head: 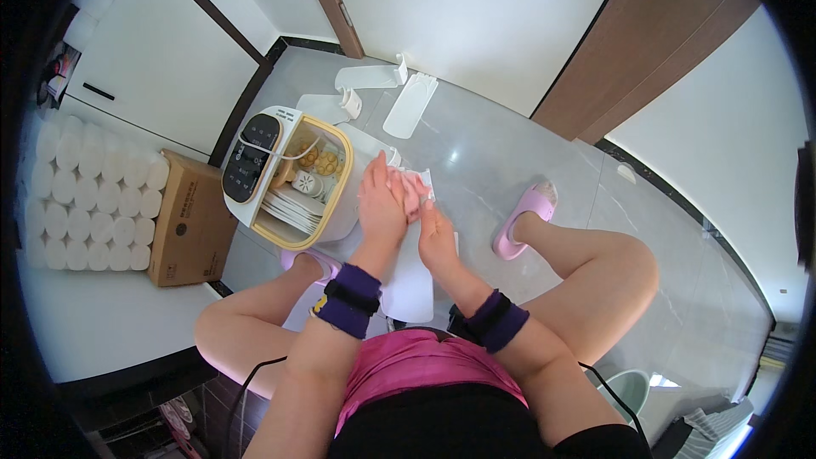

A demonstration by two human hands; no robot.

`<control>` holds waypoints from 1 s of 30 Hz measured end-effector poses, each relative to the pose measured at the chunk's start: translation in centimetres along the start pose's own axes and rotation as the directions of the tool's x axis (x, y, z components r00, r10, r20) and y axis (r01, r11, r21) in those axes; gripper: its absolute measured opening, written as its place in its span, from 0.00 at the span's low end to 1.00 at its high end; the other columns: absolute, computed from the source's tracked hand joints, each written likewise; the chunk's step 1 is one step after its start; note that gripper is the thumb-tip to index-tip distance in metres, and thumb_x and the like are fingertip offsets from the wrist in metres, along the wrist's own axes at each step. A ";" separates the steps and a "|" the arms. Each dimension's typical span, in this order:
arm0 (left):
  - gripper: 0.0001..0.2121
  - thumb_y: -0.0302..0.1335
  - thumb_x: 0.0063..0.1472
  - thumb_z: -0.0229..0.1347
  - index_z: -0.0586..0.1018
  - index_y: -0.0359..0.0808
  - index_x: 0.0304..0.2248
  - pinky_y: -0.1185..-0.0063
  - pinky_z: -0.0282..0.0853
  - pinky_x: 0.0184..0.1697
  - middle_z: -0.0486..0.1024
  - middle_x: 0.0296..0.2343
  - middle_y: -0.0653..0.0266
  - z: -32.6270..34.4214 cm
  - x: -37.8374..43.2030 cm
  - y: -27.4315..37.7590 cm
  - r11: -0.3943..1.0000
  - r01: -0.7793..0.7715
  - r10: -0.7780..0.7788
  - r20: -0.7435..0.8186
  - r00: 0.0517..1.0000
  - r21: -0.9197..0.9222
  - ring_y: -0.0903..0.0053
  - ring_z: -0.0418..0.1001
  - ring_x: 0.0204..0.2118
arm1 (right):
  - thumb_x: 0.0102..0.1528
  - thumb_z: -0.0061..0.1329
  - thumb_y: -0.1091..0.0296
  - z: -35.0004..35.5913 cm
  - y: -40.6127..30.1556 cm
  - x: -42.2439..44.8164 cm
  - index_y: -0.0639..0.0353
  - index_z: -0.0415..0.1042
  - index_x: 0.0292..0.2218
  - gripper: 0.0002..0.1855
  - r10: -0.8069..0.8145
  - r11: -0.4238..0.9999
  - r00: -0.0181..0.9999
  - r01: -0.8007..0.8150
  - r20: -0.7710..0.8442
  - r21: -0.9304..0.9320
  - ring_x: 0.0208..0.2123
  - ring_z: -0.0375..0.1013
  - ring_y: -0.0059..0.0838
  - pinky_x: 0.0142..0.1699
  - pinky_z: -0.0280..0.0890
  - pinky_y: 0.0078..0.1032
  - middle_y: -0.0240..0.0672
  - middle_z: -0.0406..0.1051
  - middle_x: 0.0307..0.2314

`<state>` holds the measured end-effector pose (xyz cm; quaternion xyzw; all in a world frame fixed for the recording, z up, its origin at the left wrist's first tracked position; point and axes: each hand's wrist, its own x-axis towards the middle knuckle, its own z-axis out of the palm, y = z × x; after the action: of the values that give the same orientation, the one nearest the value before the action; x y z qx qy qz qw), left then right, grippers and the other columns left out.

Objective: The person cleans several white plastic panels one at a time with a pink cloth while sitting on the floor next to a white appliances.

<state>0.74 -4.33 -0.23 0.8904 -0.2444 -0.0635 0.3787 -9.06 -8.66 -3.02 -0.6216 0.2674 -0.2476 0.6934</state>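
Observation:
My left hand (pixel 383 198) presses on a pink cloth (pixel 410 191), its fingers pointing up and away from me. Just to its right, my right hand (pixel 437 236) grips the edge of a small white plastic piece (pixel 426 182) that the cloth partly covers. Left of my hands stands a white tub-shaped appliance (pixel 345 217) with a yellow rim and a black control panel (pixel 252 157). Inside it lie yellowish round parts (pixel 326 164), a white slotted cap (pixel 307 184) and stacked white plates (pixel 292 210). A long white panel (pixel 410 280) lies below my hands.
More white plastic panels (pixel 410 105) lie on the grey tiled floor near the door. At the left are a cardboard box (pixel 191 223) and packs of white paper rolls (pixel 95 197). A pale green bucket (pixel 628 392) stands at lower right. My feet wear pink slippers (pixel 524 223).

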 end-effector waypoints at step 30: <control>0.19 0.24 0.50 0.55 0.64 0.28 0.41 0.83 0.64 0.39 0.67 0.35 0.59 -2.7 -2.2 2.9 0.820 -0.093 0.037 -0.111 0.993 -0.565 0.78 0.66 0.39 | 0.59 0.31 0.59 -1.5 -3.4 1.0 0.68 0.67 0.30 0.19 0.046 0.999 0.997 -0.047 -0.061 -0.014 0.21 0.65 0.29 0.29 0.60 0.28 0.41 0.67 0.18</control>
<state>-1.46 -3.27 3.58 0.7299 -0.2265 -0.0783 0.6402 -9.40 -10.80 0.15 -0.6127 0.3047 -0.2482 0.6856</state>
